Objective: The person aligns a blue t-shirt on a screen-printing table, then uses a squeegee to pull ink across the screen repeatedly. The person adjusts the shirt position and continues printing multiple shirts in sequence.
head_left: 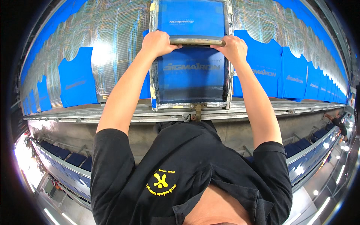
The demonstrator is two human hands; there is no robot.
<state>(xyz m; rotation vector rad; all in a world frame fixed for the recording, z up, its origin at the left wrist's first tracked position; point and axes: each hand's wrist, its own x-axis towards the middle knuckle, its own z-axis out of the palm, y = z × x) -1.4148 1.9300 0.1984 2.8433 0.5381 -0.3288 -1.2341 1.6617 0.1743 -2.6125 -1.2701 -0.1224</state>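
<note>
A squeegee (197,41) with a pale bar lies crosswise over a screen-printing frame (153,80). My left hand (157,43) is closed round its left end. My right hand (234,49) grips the right end, thumb along the bar. Inside the frame, the mesh (191,85) looks blue, with dark lettering and a dark band of ink along its near edge. Fainter lettering shows on the part beyond the squeegee. What lies under the mesh is mostly hidden. A blue cut garment piece (258,56) sticks out just right of the frame.
More blue garment pieces (78,80) lie spaced along the long, shiny, streaked table (122,22). A metal rail (262,108) runs along its near edge, with a small bracket (198,112) at the frame. Behind me stands another table (63,165) with dark pieces. A person (339,123) is at far right.
</note>
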